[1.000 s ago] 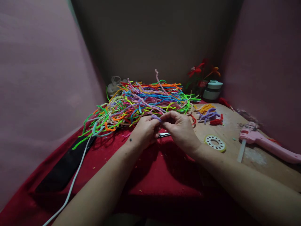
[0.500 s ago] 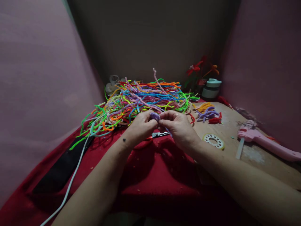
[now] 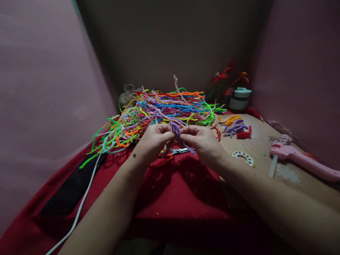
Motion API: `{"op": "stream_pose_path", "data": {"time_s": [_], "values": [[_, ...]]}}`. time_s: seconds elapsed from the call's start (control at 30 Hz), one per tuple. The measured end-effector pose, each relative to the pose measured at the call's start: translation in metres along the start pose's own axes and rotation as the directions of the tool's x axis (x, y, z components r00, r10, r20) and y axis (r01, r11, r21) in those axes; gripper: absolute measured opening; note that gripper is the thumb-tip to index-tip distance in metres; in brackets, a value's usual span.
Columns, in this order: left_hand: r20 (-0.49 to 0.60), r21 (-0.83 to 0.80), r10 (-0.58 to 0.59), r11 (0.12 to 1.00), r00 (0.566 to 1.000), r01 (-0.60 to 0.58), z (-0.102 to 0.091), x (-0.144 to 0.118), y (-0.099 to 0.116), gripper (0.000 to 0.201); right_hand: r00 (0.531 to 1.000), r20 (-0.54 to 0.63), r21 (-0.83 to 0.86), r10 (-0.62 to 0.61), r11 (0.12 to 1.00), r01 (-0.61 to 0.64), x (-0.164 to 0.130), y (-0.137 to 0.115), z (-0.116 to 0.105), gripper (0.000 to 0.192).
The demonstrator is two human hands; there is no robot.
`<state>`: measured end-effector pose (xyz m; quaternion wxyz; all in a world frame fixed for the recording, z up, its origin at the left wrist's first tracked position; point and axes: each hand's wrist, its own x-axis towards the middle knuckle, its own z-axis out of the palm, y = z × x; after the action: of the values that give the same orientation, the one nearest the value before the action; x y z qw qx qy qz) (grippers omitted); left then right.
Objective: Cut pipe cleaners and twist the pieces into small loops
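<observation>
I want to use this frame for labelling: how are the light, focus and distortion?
Head view: dim, light falling mostly on the pipe cleaner pile; the hands on the purple pipe cleaner are readable but soft; forearms cast dark shadows on the red cloth; wide-angle bending at the edges; no glare.

A fuzzy purple pipe cleaner (image 3: pixel 175 129), bent into a loop, is standing upright above the red cloth, its tail trailing down rightward.

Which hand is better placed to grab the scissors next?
Right, probably. The scissors lie on the red cloth just under the right hand; the left hand sits further off. Both pinch the purple pipe cleaner.
</observation>
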<state>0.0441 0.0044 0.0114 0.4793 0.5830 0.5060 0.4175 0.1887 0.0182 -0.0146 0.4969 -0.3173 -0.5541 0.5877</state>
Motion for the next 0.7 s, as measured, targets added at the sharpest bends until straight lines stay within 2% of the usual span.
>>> {"op": "stream_pose_path", "data": {"time_s": [0.13, 0.23, 0.43, 0.6, 0.7], "values": [[-0.088, 0.079, 0.048, 0.996, 0.995, -0.041, 0.007, -0.001, 0.002, 0.004, 0.987, -0.131, -0.270, -0.097, 0.961, 0.059, 0.000, 0.001, 0.000, 0.008], [-0.147, 0.080, 0.058, 0.996, 0.987, -0.047, 0.013, -0.003, 0.004, 0.005, 0.977, -0.151, -0.397, -0.150, 0.915, 0.079, -0.001, 0.000, 0.000, 0.011], [-0.208, 0.091, 0.059, 0.995, 0.976, -0.040, 0.020, -0.007, 0.008, 0.010, 0.991, -0.118, -0.285, -0.060, 0.958, 0.024, -0.001, -0.001, 0.001, 0.008], [-0.127, 0.110, 0.056, 0.993, 0.990, -0.042, 0.019, -0.005, 0.006, 0.011, 0.997, -0.067, -0.232, 0.043, 0.971, -0.058, 0.001, 0.005, 0.000, 0.015], [-0.070, 0.099, 0.054, 0.994, 0.996, -0.047, 0.015, -0.002, 0.002, 0.007, 0.993, -0.095, -0.269, 0.077, 0.958, -0.100, 0.001, 0.005, -0.001, 0.015]]}}
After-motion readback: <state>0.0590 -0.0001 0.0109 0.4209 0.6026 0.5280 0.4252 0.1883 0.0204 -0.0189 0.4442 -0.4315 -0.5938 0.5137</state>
